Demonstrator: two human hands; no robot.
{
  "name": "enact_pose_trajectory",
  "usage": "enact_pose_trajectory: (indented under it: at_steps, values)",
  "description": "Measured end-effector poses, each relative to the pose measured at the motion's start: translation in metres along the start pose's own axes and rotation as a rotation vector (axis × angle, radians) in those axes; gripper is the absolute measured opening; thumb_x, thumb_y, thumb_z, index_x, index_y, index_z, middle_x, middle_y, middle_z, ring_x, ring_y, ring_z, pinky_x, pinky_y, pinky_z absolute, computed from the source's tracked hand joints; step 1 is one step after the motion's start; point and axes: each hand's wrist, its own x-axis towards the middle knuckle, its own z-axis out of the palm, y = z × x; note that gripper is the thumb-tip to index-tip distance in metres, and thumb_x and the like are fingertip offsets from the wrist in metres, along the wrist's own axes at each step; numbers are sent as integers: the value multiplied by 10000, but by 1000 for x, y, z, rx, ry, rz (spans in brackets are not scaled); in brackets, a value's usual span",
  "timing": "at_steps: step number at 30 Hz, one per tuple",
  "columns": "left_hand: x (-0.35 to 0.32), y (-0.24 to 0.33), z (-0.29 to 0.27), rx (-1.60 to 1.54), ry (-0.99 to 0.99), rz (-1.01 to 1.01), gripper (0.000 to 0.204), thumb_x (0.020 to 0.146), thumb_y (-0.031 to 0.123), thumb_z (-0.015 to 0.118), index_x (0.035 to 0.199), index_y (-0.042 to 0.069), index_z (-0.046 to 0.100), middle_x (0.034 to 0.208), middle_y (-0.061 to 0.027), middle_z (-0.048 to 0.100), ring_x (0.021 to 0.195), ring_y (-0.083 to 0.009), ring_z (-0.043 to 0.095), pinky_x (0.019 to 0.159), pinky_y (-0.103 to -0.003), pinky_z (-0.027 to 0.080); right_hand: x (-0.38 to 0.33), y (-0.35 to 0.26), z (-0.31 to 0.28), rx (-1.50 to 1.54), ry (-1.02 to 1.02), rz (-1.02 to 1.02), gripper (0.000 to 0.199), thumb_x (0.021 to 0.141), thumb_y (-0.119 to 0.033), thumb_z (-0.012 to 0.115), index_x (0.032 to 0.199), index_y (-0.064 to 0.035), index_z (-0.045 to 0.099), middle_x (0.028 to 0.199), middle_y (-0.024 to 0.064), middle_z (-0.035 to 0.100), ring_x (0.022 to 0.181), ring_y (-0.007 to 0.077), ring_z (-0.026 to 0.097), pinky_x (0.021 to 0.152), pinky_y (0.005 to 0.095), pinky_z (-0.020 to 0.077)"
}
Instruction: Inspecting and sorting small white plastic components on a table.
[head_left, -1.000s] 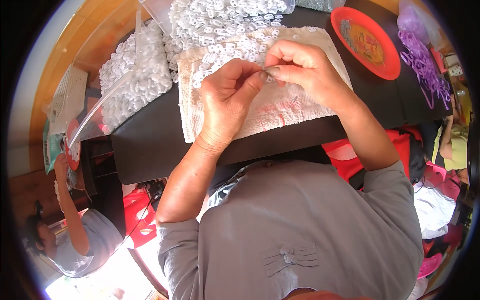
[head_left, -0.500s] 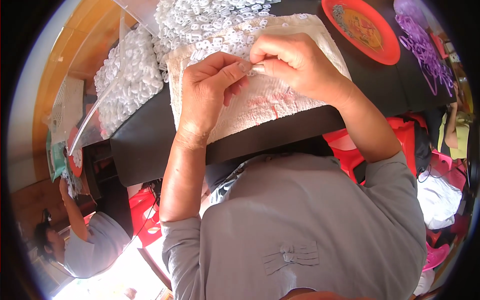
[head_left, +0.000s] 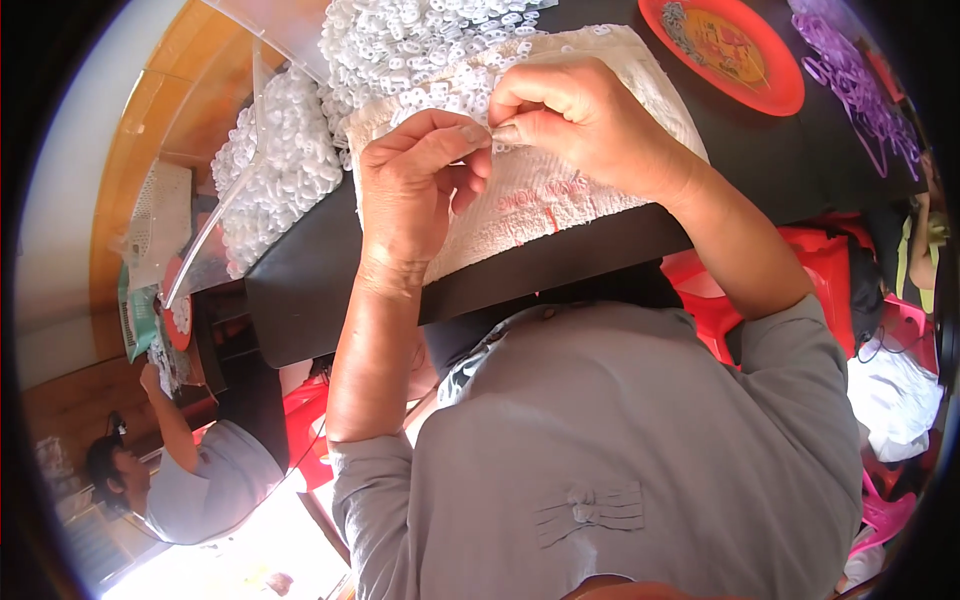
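My left hand (head_left: 415, 170) is closed, its thumb and forefinger pressed together in a pinch. Right against its fingertips, my right hand (head_left: 575, 120) pinches too, with thumb and curled forefinger meeting. Whatever small thing lies between the fingertips is too small and covered to make out. Both hands are above a cream towel (head_left: 560, 205) with red lettering, spread on the dark table. Small white plastic pieces with holes (head_left: 440, 100) lie loose on the towel's far part, just beyond my fingers, and heap up behind it.
A clear bag of white pieces (head_left: 275, 170) stands at the table's left. At the far right are a red oval tray (head_left: 780, 90) with small grey bits and a tangle of purple strips (head_left: 855, 90). Another person (head_left: 205, 480) works at lower left. Red stools (head_left: 715, 300) stand below the table.
The whole view has shifted slightly. Both hands stay over the towel with fingertips together, and the fingers have moved only a little. The other person remains reaching toward the items at the left.
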Motion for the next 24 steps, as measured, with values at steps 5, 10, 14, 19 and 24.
enact_pose_trajectory:
  at_steps: [5, 10, 14, 19, 24]
  values:
    - [-1, 9, 9, 10, -42, 15, 94, 851, 60, 607, 841, -17, 660, 672, -56, 625, 558, -119, 558, 488, -216, 393, 0, 2, -3, 176, 26, 101, 29, 873, -5, 615, 881, 11, 592, 773, 6, 600, 734, 70, 545, 669, 243, 450]
    - [19, -21, -10, 1187, 19, 746, 53, 798, 79, 683, 849, 69, 680, 775, -75, 639, 735, -234, 626, 601, -324, 499, 3, 3, -11, 128, 102, 106, 32, 869, -1, 621, 879, 6, 591, 783, -10, 588, 742, 51, 535, 675, 225, 450]
    - [22, -31, -2, 1475, -64, 855, 104, 715, 61, 703, 774, 83, 621, 773, -81, 573, 771, -274, 603, 650, -395, 516, 1, 9, -9, 121, 94, 88, 43, 857, 11, 625, 872, 4, 586, 787, -18, 581, 743, 49, 532, 683, 217, 449]
    - [27, -29, -10, 1372, -82, 820, 122, 701, 47, 707, 782, 83, 624, 776, -83, 570, 766, -255, 602, 607, -378, 510, 3, 8, -10, 185, 70, 100, 53, 845, 33, 624, 855, 2, 583, 797, -21, 578, 765, 46, 536, 695, 216, 448]
    - [19, -6, -7, 394, 40, 73, 106, 793, 63, 739, 848, 11, 665, 759, -45, 635, 574, -140, 551, 476, -248, 422, 2, 10, -6, 216, 64, 136, 57, 843, 43, 619, 842, -1, 582, 822, -25, 578, 781, 45, 536, 698, 215, 445]
